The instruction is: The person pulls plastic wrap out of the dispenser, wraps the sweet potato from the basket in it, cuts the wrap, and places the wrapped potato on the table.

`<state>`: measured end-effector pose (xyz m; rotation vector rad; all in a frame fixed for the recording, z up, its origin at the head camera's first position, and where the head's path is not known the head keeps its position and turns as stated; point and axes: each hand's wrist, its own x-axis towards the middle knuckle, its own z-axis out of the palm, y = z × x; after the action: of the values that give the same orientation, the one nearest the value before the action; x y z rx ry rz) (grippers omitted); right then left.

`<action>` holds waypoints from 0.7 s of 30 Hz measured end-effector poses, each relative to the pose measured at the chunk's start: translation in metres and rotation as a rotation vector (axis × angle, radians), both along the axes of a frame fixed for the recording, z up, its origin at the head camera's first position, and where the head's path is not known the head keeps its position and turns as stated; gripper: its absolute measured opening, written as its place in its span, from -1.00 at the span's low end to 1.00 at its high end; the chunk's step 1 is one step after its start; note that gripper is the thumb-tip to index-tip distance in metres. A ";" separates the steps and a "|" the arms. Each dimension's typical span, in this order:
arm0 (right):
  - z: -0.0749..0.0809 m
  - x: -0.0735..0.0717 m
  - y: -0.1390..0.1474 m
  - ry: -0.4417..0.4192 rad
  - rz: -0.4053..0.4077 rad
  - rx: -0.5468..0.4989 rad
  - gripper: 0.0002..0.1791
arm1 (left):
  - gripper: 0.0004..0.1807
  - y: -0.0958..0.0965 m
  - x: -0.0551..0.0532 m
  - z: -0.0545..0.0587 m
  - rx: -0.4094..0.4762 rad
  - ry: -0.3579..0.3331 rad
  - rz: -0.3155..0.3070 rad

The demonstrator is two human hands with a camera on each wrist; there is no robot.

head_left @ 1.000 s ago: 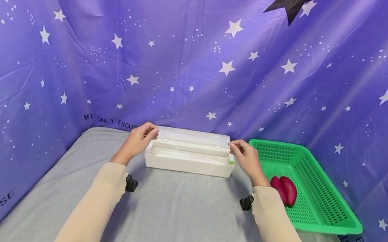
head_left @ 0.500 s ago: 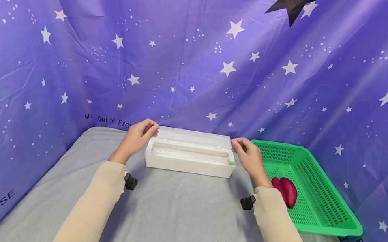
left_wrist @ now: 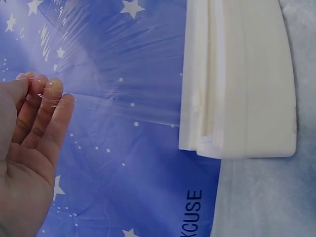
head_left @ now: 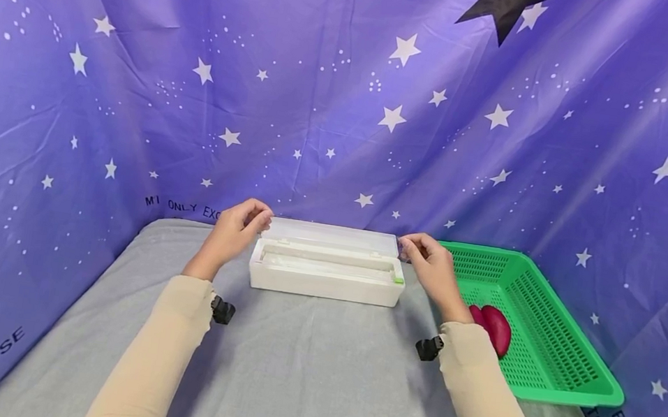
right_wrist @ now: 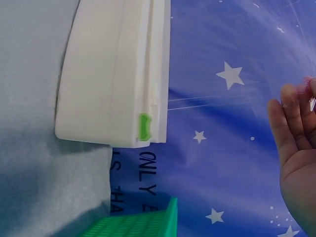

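A white cling film dispenser (head_left: 324,286) stands at the far middle of the table with its translucent lid (head_left: 330,235) raised at the back. My left hand (head_left: 236,229) is at the lid's left end. In the left wrist view its thumb and forefinger pinch a corner of clear cling film (left_wrist: 123,101), which stretches in creases to the dispenser. At the lid's right end, my right hand (head_left: 432,267) pinches the film's other side; its fingertips are partly cut off in the right wrist view. A green slider (right_wrist: 144,127) sits at the dispenser's right end.
A green plastic basket (head_left: 576,339) stands on the right, close to my right forearm, with dark red sweet-potato-like pieces (head_left: 495,328) inside. A purple star-printed curtain (head_left: 336,96) hangs right behind the dispenser. Grey cloth (head_left: 306,374) covers the table.
Both hands have moved slightly up and away from the dispenser's opening, the left also a little leftward, drawing the cling film with them. The dispenser stays in place.
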<state>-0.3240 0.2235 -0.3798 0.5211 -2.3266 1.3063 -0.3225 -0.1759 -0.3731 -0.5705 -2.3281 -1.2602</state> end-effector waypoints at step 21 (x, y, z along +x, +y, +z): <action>0.044 0.036 -0.014 0.143 -0.019 -0.044 -0.83 | -0.74 0.003 0.010 0.029 0.017 0.156 0.007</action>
<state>-0.2881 0.2091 -0.3356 0.5580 -2.1771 1.2653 -0.3121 -0.1727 -0.3437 -0.6307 -2.1870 -1.1873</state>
